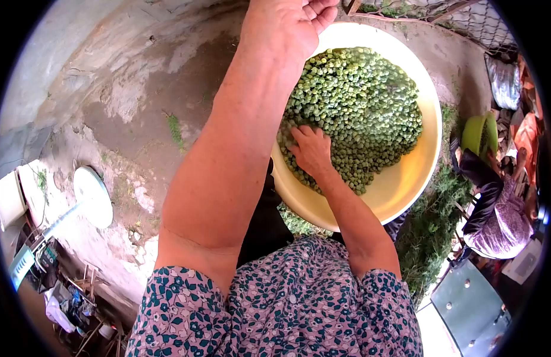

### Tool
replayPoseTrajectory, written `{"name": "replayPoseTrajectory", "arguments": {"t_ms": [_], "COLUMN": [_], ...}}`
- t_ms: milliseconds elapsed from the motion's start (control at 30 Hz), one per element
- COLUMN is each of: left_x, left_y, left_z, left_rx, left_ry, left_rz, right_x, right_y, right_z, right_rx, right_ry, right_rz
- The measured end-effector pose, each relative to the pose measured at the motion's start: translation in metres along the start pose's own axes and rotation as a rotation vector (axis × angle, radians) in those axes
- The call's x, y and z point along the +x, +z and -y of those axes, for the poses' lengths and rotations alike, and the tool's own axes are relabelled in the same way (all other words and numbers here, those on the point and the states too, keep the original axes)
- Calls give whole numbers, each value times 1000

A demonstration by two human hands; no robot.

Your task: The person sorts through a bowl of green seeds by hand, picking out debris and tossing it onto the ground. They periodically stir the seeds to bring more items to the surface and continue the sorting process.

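Observation:
A large yellow basin (pixel 427 101) holds a heap of small green pods or buds (pixel 358 89). My right hand (pixel 311 149) rests on the green pieces at the heap's near left side, fingers apart and partly among them. Raised at the top of the view, my left hand (pixel 299 21) is beside the basin's far left rim, its fingers curled and partly cut off by the frame edge. Whether anything is inside those fingers is hidden.
A seated person (pixel 501 220) is at the right, near a green bowl (pixel 479 134). A glass-like panel (pixel 470 309) lies at lower right. At left stand a white round object (pixel 93 196) and assorted clutter (pixel 67 303). Green plants (pixel 436 220) lie beside the basin.

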State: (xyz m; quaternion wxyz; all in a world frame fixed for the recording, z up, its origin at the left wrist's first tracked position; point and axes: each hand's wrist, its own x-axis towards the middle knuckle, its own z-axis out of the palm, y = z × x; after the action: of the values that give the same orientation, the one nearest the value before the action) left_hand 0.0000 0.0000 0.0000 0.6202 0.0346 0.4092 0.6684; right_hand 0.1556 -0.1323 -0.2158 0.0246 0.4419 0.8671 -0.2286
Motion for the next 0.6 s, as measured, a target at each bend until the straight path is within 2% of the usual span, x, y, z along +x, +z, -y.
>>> {"name": "replayPoseTrajectory", "arguments": {"t_ms": [67, 100, 200, 300, 333, 400, 500, 600], "left_x": [1, 0, -5, -6, -5, -4, -4, -6], "left_y": [-2, 4, 5, 6, 6, 5, 4, 7], "left_z": [4, 13, 16, 16, 17, 19, 20, 21], "left_rx": [-37, -115, -101, -92, -93, -95, -86, -83], "left_ry": [8, -30, -57, -72, -66, -63, -62, -60], "left_rz": [17, 31, -18, -27, -16, -5, 13, 14], "right_x": [-14, -40, -76, -113, -121, -138, -159, -148], "right_y": [9, -17, -40, -54, -64, -82, -85, -93], "right_z": [-7, -25, -21, -27, -31, -38, -62, -69], "right_rx": [175, 103, 103, 192, 189, 275, 328, 375], "right_ry": [105, 145, 24, -73, -73, 12, -48, 71], "right_rz": [81, 112, 270, 269, 267, 412, 379, 324]}}
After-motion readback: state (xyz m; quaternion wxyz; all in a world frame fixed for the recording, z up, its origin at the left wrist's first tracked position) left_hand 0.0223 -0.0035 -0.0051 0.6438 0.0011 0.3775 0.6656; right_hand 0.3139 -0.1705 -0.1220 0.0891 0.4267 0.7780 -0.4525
